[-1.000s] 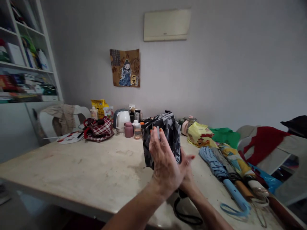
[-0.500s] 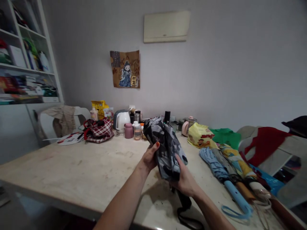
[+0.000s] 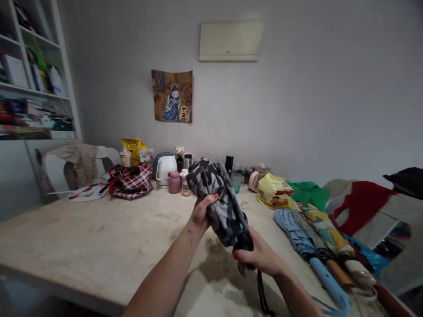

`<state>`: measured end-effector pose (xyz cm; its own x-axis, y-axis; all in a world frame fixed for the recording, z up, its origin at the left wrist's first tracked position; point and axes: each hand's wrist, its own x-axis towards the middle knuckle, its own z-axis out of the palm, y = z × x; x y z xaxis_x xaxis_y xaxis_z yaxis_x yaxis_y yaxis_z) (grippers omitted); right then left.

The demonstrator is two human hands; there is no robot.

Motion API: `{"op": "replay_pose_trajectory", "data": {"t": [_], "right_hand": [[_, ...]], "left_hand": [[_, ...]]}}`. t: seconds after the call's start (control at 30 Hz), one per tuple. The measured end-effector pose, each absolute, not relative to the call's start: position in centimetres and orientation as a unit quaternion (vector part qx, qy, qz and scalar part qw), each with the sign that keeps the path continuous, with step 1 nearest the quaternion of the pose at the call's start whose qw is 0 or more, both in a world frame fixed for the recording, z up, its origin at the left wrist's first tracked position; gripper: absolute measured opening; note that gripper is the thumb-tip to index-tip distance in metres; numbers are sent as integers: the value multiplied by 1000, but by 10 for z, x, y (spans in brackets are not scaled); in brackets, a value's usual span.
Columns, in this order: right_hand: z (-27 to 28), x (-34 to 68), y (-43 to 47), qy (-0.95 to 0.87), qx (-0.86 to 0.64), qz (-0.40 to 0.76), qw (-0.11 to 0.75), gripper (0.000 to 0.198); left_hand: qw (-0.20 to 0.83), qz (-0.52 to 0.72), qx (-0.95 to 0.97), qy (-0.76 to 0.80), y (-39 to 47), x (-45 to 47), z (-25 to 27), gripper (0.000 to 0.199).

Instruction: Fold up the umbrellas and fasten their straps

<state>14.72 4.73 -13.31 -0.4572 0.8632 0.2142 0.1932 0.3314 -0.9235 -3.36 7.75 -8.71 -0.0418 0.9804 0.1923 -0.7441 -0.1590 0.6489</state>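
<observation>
A folded umbrella (image 3: 216, 196) in grey, black and white camouflage is held up over the table, tilted with its top toward the far left. My left hand (image 3: 202, 212) is closed round the fabric from the left side, thumb lying across the front. Lower down, my right hand (image 3: 259, 253) grips the black handle end of the same umbrella. A black wrist strap (image 3: 261, 293) dangles below the handle. Most of my left fingers are hidden behind the fabric.
Several closed umbrellas lie at the right, among them a blue one (image 3: 294, 233) and a yellow patterned one (image 3: 327, 226). Along the back of the table (image 3: 109, 246) stand a kettle (image 3: 165, 169), a pink jar (image 3: 174, 182) and a yellow snack bag (image 3: 276, 191). A plaid bag (image 3: 132, 182) sits at the left.
My right hand has shifted from the umbrella's fabric down to its black handle. The umbrella has turned, its top now further left, and the folds look more gathered.
</observation>
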Motion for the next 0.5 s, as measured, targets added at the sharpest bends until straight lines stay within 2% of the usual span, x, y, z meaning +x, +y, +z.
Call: {"op": "replay_pose_trajectory", "data": {"t": [0.07,0.13,0.2,0.23,0.37,0.43,0.5], "right_hand": [[-135,140,49,-760,-415,324,381,40],[-138,133,47,-769,-435,287,370,25],[-141,128,42,-768,-418,371,312,11],[-142,126,39,-757,-398,436,280,11],[-157,119,31,-652,-305,652,239,36],[-165,116,30,-606,-280,707,233,51],[-167,116,32,-592,-266,728,221,57]], "left_hand": [[612,713,268,213,84,-42,-89,34],[617,709,258,226,87,-50,-94,33],[607,706,276,237,85,-55,-101,32],[601,704,294,237,84,-56,-104,34],[657,637,369,162,74,-53,-113,57],[693,601,385,106,72,-51,-117,66],[701,589,392,88,75,-50,-120,68]]}}
